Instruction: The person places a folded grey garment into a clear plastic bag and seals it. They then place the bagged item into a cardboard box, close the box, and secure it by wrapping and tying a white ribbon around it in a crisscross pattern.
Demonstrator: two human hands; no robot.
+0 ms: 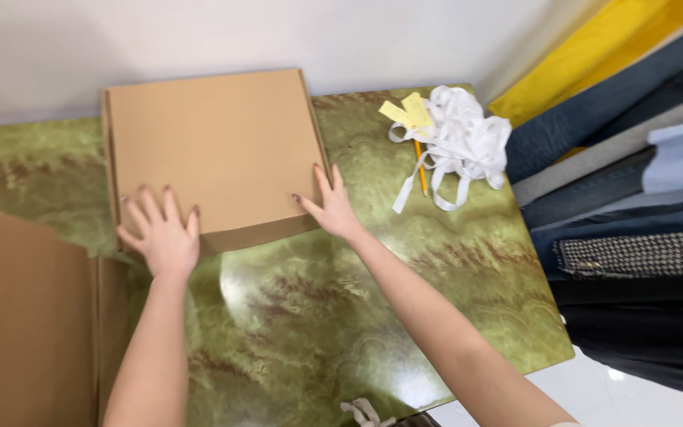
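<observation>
A closed flat brown cardboard box (215,146) lies on a green marbled table (318,316), pushed up near the white wall. My left hand (160,231) rests with spread fingers on the box's near left corner. My right hand (330,207) touches the box's near right corner, fingers apart along its side. Neither hand wraps around the box.
A heap of white ribbon strips (460,142) with yellow paper tags (406,112) and a yellow pencil (420,168) lies at the table's far right. Folded cardboard (25,324) stands at the near left. Stacked fabrics (634,198) fill the right side.
</observation>
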